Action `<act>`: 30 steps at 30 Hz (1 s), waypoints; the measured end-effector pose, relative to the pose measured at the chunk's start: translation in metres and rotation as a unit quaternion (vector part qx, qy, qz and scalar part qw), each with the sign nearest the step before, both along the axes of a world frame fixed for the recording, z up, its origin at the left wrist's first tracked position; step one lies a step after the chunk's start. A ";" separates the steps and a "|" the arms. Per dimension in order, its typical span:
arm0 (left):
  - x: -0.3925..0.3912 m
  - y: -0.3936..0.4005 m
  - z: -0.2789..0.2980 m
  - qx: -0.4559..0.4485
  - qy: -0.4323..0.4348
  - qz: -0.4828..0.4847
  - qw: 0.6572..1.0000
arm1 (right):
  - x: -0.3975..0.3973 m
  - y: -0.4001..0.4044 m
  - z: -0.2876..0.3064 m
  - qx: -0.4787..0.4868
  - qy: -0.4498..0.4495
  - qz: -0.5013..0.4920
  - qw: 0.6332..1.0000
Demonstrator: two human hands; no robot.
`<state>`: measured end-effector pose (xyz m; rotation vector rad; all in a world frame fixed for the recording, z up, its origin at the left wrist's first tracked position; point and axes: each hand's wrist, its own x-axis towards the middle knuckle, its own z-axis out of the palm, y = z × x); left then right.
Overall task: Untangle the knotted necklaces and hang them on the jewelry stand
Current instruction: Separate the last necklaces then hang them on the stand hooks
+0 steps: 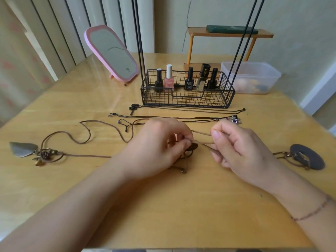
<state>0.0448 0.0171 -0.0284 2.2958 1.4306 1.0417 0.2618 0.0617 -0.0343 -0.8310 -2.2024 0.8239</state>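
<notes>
Worktop (181,206) of pale wood carries everything. At twelve o'clock from the hands stands a black wire basket (187,96) with five bottles (169,79) inside; four thin black rods (140,42) rise from its ends. A pink mirror (111,53) leans at eleven o'clock, a clear plastic box (251,77) sits at one o'clock. Two dark necklaces (181,117) lie straight just before the basket. The knot of brown cords (189,151) is in the middle, between both hands. The left hand (156,148) pinches the knot with curled fingers; the right hand (238,144) pinches a loop of cord (201,133) pulled from it. A leaf pendant (23,149) lies at nine o'clock, a ring pendant (309,157) at three o'clock, near the edge. Toward six o'clock the wood is bare.
</notes>
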 end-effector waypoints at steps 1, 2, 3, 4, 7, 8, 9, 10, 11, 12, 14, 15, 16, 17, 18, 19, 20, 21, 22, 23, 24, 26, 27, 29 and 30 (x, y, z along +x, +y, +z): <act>-0.002 0.001 0.000 -0.026 -0.058 0.001 0.998 | 0.000 0.000 0.000 -0.002 -0.012 -0.005 1.000; -0.004 0.003 0.000 -0.053 -0.122 -0.002 0.991 | 0.000 0.000 0.001 -0.001 -0.023 -0.009 1.000; -0.005 0.005 -0.001 -0.073 -0.179 -0.005 0.981 | 0.001 0.000 0.002 0.004 -0.034 -0.013 0.999; -0.006 0.006 -0.001 -0.086 -0.225 -0.008 0.971 | 0.001 0.000 0.002 0.011 -0.043 -0.015 0.999; -0.006 0.009 0.000 -0.104 -0.335 -0.047 0.935 | 0.003 0.002 0.002 0.027 -0.083 -0.016 0.996; -0.005 0.009 0.001 -0.114 -0.371 -0.068 0.919 | 0.004 0.002 0.001 0.032 -0.097 -0.016 0.995; -0.003 0.009 0.001 -0.121 -0.391 -0.084 0.908 | 0.004 0.002 0.002 0.042 -0.098 -0.022 0.994; 0.000 0.009 0.001 -0.119 -0.397 -0.095 0.905 | 0.004 0.002 0.005 0.060 -0.087 -0.033 0.994; 0.002 0.009 0.000 -0.111 -0.394 -0.099 0.907 | 0.004 0.001 0.009 0.077 -0.072 -0.038 0.994; 0.005 0.009 -0.001 -0.103 -0.388 -0.105 0.910 | 0.002 0.001 0.015 0.088 -0.065 -0.036 0.993; 0.009 0.008 -0.001 -0.094 -0.374 -0.117 0.915 | -0.005 0.001 0.028 0.091 -0.075 -0.016 0.993; 0.010 0.008 -0.001 -0.090 -0.367 -0.119 0.918 | -0.009 0.002 0.033 0.090 -0.087 -0.006 0.992; 0.010 0.009 -0.002 -0.086 -0.359 -0.116 0.922 | -0.014 0.003 0.037 0.089 -0.099 0.001 0.991; 0.009 0.009 -0.002 -0.081 -0.350 -0.108 0.927 | -0.019 0.004 0.041 0.076 -0.105 0.006 0.992; 0.009 0.009 -0.002 -0.077 -0.346 -0.097 0.930 | -0.023 0.007 0.046 0.028 -0.092 0.011 0.995; 0.008 0.010 -0.003 -0.077 -0.348 -0.084 0.930 | -0.025 0.011 0.051 -0.058 -0.052 0.026 0.997; 0.008 0.010 -0.003 -0.079 -0.353 -0.072 0.929 | -0.026 0.014 0.056 -0.163 0.009 0.055 0.985; 0.007 0.010 -0.002 -0.085 -0.357 -0.067 0.928 | -0.025 0.017 0.061 -0.262 0.069 0.091 0.958; 0.006 0.010 -0.002 -0.092 -0.357 -0.070 0.927 | -0.021 0.022 0.064 -0.333 0.114 0.122 0.928; 0.005 0.010 -0.002 -0.097 -0.352 -0.080 0.928 | -0.017 0.026 0.064 -0.368 0.137 0.144 0.908; 0.004 0.010 -0.002 -0.095 -0.336 -0.089 0.933 | -0.013 0.030 0.063 -0.376 0.147 0.162 0.900; 0.002 0.009 0.000 -0.080 -0.279 -0.090 0.953 | -0.006 0.037 0.059 -0.364 0.176 0.169 0.899; 0.000 0.008 0.000 -0.073 -0.249 -0.083 0.962 | -0.001 0.039 0.059 -0.360 0.203 0.166 0.895; -0.005 0.009 -0.001 -0.062 -0.187 -0.061 0.978 | 0.011 0.046 0.067 -0.354 0.273 0.153 0.881; -0.007 0.010 -0.001 -0.060 -0.159 -0.051 0.984 | 0.018 0.050 0.074 -0.351 0.300 0.151 0.874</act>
